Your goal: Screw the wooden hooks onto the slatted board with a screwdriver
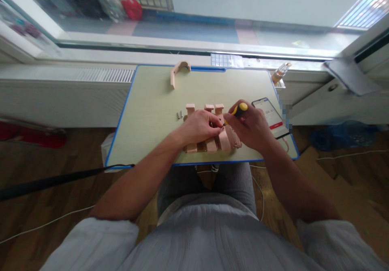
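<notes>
A small wooden assembly of several pale slats (pixel 209 141) lies near the front edge of the table (pixel 146 109). My left hand (pixel 199 126) rests on top of it, fingers curled and pinched at a spot near its middle. My right hand (pixel 249 127) is closed round a screwdriver with a yellow and black handle (pixel 240 109), its tip pointing down-left to where the left fingers pinch. What the left fingers pinch is too small to make out.
A curved wooden piece (pixel 178 71) lies at the table's far edge. Two small metal parts (pixel 179 115) sit left of the assembly. A phone (pixel 271 117) with a lit screen lies at the right, and a small bottle (pixel 280 73) stands at the far right corner.
</notes>
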Available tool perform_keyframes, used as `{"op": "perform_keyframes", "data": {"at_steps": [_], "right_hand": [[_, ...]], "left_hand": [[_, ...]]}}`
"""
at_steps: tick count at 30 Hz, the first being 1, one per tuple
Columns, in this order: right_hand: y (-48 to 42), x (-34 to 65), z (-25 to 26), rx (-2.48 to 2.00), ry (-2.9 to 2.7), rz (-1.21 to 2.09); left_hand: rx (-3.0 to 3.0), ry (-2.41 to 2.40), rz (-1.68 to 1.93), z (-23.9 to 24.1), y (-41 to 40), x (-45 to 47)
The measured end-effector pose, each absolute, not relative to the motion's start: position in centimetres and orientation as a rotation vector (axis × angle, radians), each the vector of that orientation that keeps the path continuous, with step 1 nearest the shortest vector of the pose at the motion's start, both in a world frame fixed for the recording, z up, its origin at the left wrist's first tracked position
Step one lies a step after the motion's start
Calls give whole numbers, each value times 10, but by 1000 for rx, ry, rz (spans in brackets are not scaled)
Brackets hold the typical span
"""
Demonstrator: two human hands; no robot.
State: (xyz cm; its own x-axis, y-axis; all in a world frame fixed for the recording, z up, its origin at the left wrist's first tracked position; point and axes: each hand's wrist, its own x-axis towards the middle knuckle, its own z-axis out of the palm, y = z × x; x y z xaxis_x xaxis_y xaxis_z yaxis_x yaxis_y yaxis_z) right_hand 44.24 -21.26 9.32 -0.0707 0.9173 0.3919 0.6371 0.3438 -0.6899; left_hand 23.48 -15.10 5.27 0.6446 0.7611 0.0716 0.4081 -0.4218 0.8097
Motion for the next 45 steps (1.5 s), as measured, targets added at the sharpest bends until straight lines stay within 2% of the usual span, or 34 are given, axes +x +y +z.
{"op": "perform_keyframes", "data": {"at_steps": [34,45], "right_hand": [[-207,434,102,-1383,-1979,495],[-204,430,87,-1348,-1915,335]], "left_hand": [[2064,957,489,53,-150,235],[2116,1036,504,58,-154,236]]}}
